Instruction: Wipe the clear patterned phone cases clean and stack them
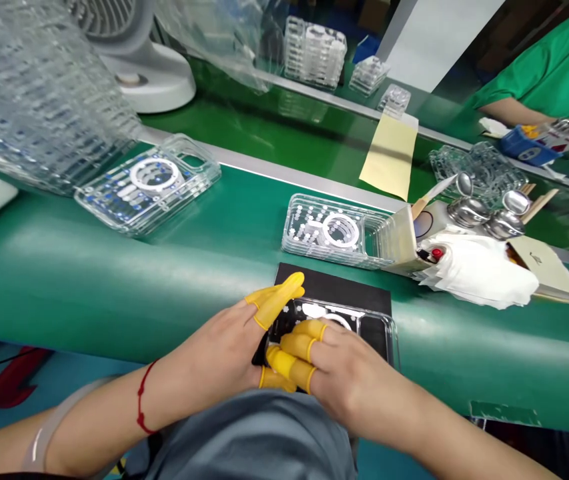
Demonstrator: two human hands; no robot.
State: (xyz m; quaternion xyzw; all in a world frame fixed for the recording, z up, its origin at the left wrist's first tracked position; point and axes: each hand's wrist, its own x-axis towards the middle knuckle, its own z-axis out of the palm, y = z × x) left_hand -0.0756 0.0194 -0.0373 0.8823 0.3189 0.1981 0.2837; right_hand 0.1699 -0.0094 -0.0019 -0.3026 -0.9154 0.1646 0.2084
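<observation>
My left hand (234, 343) grips the left end of a clear phone case (359, 327), my right hand (339, 373) curled over it, whether pinching I cannot tell, the case over a black pad (339, 287) at the green surface's (464, 347) near edge.

Bright — soft glare (some blur).

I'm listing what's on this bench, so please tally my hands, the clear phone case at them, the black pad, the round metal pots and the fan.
Hands (left, right): 2
Clear phone case: 1
Black pad: 1
Round metal pots: 2
Fan: 1
Total: 7
</observation>
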